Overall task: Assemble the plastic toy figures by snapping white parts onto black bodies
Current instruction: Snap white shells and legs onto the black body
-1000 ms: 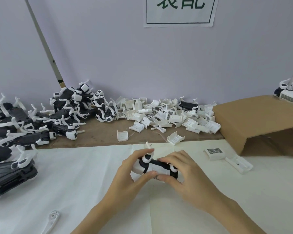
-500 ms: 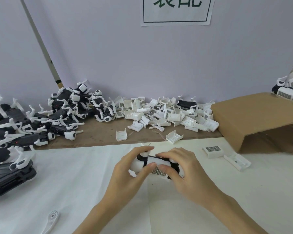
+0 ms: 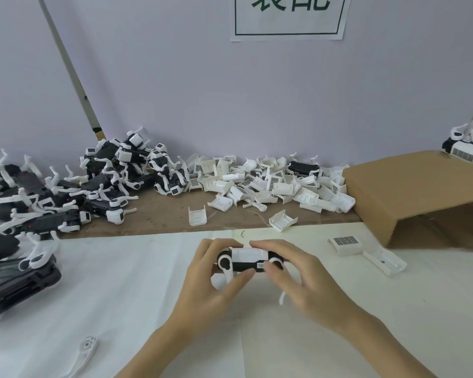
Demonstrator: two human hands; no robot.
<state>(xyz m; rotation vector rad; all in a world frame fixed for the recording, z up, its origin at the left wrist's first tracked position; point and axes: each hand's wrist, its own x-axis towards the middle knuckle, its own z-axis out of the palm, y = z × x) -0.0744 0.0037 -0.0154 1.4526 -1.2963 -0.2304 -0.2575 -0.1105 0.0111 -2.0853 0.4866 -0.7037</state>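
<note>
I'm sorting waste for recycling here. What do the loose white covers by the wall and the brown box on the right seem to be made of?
White covers: apparently moulded plastic with a smooth, faintly glossy finish, thin walls and crisp ribbed edges. Brown box: looks like matte corrugated cardboard, judging by its raw folded edge and fibrous brown face.

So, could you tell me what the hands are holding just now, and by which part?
Both hold one toy figure above the table: the left hand grips its left end, the right hand its right end, fingers over the white cover.
</note>
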